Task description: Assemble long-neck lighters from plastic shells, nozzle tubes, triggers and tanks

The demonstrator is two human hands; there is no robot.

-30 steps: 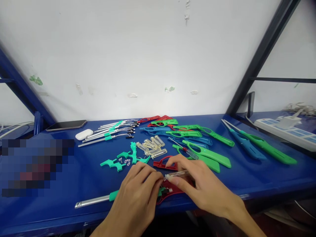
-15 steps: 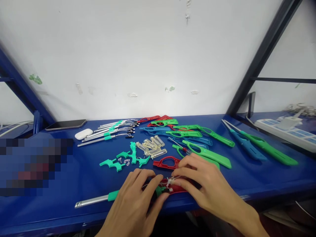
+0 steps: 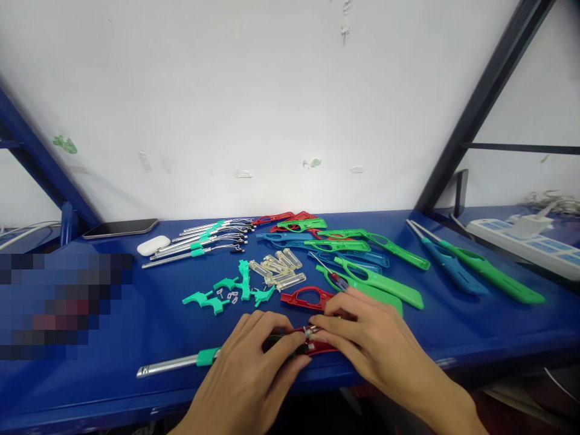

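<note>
- Right at the grip, my right hand [image 3: 376, 338] has its fingers closed on a small clear tank [image 3: 312, 330], mostly hidden beneath them, over the open red shell [image 3: 322, 347] at the table's near edge.
- And my left hand [image 3: 247, 368] is clamped on the other end of that red shell, index fingertip right beside the tank's tip; what lies under the palm I can't make out.
- Out from under the left hand runs a silver tube [image 3: 170, 365] with a green collar [image 3: 206, 357], pointing left.
- Just behind the fingers, another red shell [image 3: 301, 297], and a screwdriver [image 3: 338, 280] near the right hand!
- Beyond, a cluster of clear tanks [image 3: 290, 280], with teal pieces [image 3: 244, 284] to their left.
- Farther back, wired silver tubes [image 3: 181, 248] on the left, green shells [image 3: 389, 290] to the right.
- Out wide on the blue table [image 3: 136, 308]: phone [image 3: 120, 228] and white case [image 3: 153, 245] left, two long-nosed lighters [image 3: 453, 266] right, then a power strip [image 3: 530, 244].
</note>
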